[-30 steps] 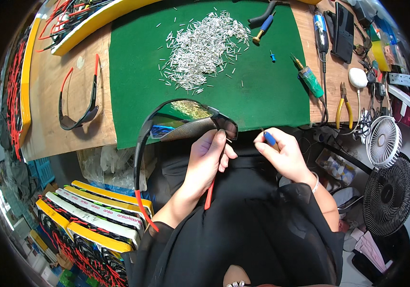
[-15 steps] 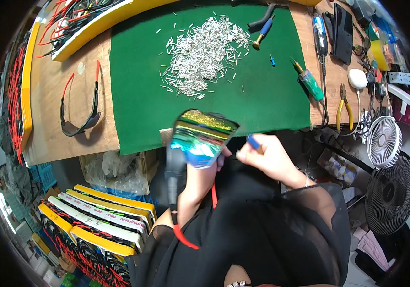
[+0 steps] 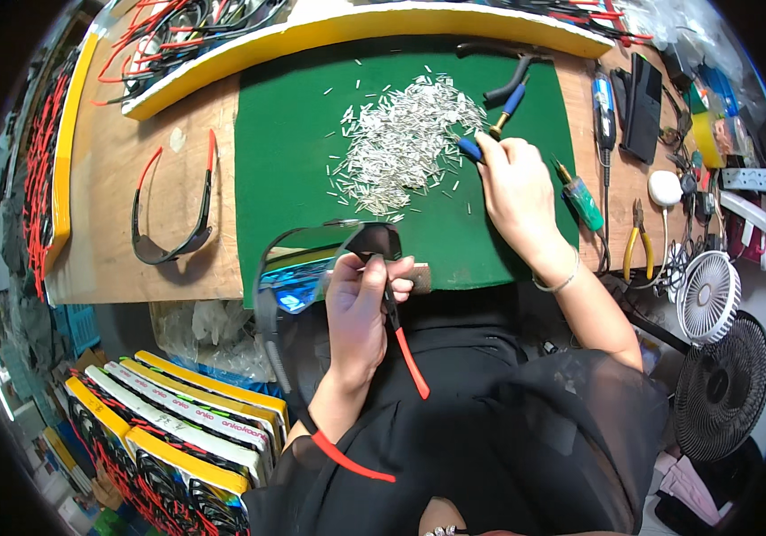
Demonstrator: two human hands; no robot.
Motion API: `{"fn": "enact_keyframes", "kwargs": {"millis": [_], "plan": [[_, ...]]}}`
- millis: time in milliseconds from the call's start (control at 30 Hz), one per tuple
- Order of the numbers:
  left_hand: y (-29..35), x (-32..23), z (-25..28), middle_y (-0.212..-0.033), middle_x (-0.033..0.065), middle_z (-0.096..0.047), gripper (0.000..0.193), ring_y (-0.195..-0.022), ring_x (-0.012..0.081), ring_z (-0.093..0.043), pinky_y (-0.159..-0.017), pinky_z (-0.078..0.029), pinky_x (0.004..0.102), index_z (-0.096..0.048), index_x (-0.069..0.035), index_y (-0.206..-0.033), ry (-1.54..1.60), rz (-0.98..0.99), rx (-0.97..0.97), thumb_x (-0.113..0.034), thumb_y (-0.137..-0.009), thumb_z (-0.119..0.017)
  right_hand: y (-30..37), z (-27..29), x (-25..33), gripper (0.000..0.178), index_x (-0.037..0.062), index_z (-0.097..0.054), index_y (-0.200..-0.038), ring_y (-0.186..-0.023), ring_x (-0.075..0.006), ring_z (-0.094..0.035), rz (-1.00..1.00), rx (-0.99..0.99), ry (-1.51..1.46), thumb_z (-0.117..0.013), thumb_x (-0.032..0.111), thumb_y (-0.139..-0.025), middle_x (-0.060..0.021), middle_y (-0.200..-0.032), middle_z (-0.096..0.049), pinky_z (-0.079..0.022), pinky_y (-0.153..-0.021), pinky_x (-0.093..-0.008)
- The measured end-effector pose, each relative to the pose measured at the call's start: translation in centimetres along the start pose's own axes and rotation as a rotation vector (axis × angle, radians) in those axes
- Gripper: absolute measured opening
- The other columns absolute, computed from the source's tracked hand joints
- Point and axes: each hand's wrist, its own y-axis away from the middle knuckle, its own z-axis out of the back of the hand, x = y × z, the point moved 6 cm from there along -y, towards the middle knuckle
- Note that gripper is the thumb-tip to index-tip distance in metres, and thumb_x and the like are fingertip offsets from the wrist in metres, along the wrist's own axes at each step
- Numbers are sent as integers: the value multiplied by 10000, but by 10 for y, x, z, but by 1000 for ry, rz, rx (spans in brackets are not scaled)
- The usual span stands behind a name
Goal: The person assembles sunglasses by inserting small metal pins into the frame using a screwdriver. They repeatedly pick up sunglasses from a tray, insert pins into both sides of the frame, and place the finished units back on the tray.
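Observation:
My left hand (image 3: 358, 317) is closed on a pair of sunglasses (image 3: 298, 272) with a mirrored lens and black arms with red tips. It holds them tilted in front of the green mat's near edge. My right hand (image 3: 519, 192) reaches over the green mat (image 3: 289, 179), fingers closed on a small blue-handled tool (image 3: 470, 148); the rest of that tool is hidden. Close to those fingertips lies a screwdriver-like tool (image 3: 514, 100) with a blue handle and brass end. Left of the right hand is a heap of small silvery pins (image 3: 401, 143).
A second pair of sunglasses (image 3: 169, 241) lies on the wood at left. Yellow-edged trays (image 3: 365, 31) of glasses stand behind and at left. At right are a green-handled tool (image 3: 583, 204), yellow-handled pliers (image 3: 639, 246), an electric screwdriver (image 3: 603, 112) and fans (image 3: 709, 295).
My right hand has moved forward from beside the sunglasses to the pins, carrying the blue-handled tool. My left hand has turned the sunglasses and shifted them left. The whole view has shifted.

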Motion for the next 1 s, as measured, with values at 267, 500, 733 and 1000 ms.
{"fn": "enact_keyframes", "kwargs": {"millis": [267, 500, 733, 1000], "plan": [[-12, 10, -19, -988, 136, -602, 183, -811, 139, -577, -710, -484, 269, -417, -52, -980, 81, -128, -73, -213, -913, -474, 68, 26, 65, 598, 16, -461, -1181, -807, -275, -519, 100, 278, -909, -728, 130, -658, -144, -974, -505, -457, -654, -338], [11, 18, -23, -1044, 139, -577, 349, -883, 164, -580, -759, -477, 266, -451, 31, -1158, -58, -33, 168, -128, -865, -554, 82, 19, 38, 199, -36, -561, -1016, -651, -63, -482, -377, 127, -1391, -426, 18, -880, -50, -834, -542, -414, -585, -191], [17, 24, -10, -1097, 94, -551, 347, -957, 163, -547, -805, -458, 281, -491, -21, -1157, -444, -69, 140, -273, -948, -377, 84, 17, 29, 136, -5, -576, -963, -622, -52, -520, -532, 215, -1332, -506, 70, -873, -13, -720, -541, -432, -560, -189], [15, 40, -15, -1027, 92, -583, 345, -909, 143, -578, -778, -477, 252, -509, 10, -1112, -362, 68, 128, -255, -956, -352, 92, -8, 30, 131, -22, -587, -937, -694, -105, -604, -817, 293, -1545, -576, 67, -842, -57, -787, -607, -501, -615, -208]]}}
